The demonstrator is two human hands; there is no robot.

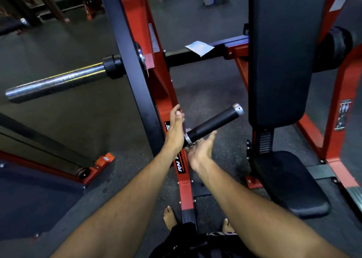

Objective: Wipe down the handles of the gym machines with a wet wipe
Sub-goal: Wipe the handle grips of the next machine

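The machine's handle (213, 123) is a black grip with silver end caps, sticking out to the right from the red frame (166, 93). My left hand (175, 129) is at the handle's inner end with fingers straight and its back toward me, so the palm is hidden. A small pale scrap (188, 129), perhaps a wipe, shows between that hand and the handle. My right hand (199, 152) is spread open, palm up, just under the handle's inner end. A flat white-and-blue wipe or wipe packet (199, 47) lies on the black crossbar (176, 57) farther away.
A tall black back pad (280, 52) and seat (290, 183) stand to the right of the handle. A chrome weight peg (54, 83) juts out to the left. My bare feet (170, 217) are on the dark rubber floor. More red machines stand behind.
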